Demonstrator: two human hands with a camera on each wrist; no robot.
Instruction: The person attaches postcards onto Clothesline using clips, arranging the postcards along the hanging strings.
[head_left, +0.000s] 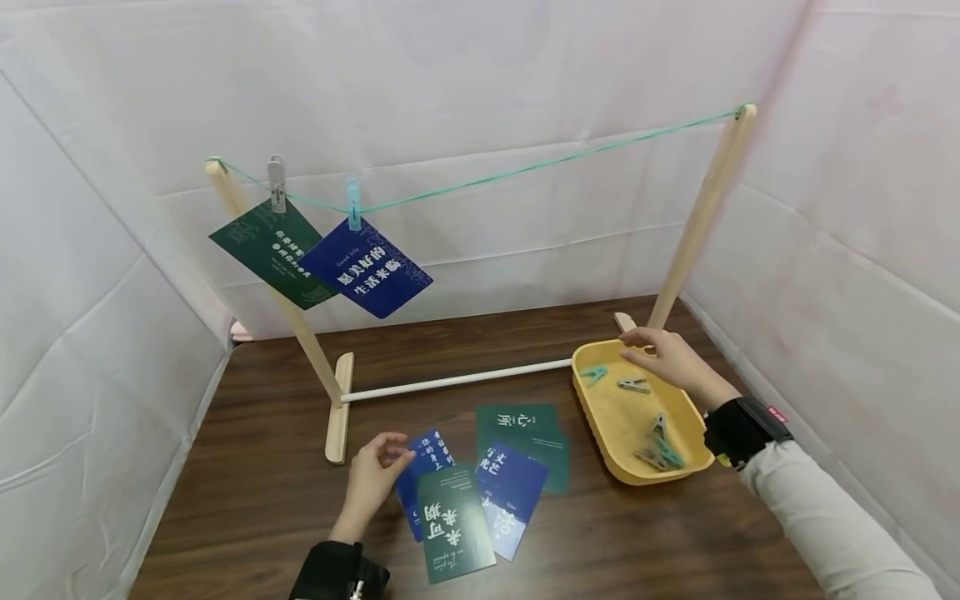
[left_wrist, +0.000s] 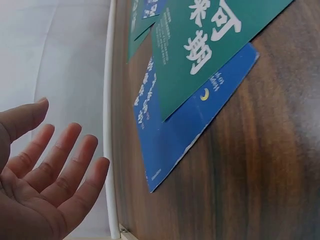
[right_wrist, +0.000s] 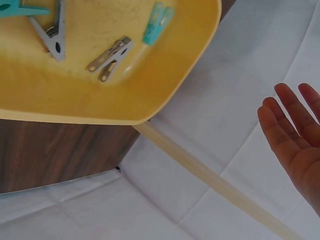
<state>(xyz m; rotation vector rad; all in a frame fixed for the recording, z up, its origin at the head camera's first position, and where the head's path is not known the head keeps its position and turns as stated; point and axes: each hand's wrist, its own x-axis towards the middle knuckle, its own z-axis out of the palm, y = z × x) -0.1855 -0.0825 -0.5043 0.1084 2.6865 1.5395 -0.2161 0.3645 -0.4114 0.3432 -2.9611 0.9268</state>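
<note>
My left hand point(head_left: 371, 477) hovers beside the left edge of a blue card point(head_left: 422, 457), fingers loosely bent and holding nothing. A green card point(head_left: 456, 533) overlaps that blue card, and another blue card point(head_left: 521, 477) lies partly over dark green cards point(head_left: 525, 414) behind. Over the far right rim of a yellow tray point(head_left: 600, 433), my right hand point(head_left: 670, 358) is raised with relaxed, empty fingers. Inside the tray lie several clothespins, including a teal one point(right_wrist: 158, 23) and a grey one point(right_wrist: 111, 57). The palms of both hands show in their wrist views.
A green string point(head_left: 480, 180) runs between two wooden posts point(head_left: 701, 221). On its left part, a grey clothespin point(head_left: 277, 185) holds a green card point(head_left: 262, 250) and a light blue clothespin point(head_left: 354, 204) holds a blue card point(head_left: 367, 271). A white rod point(head_left: 457, 380) joins the posts low down.
</note>
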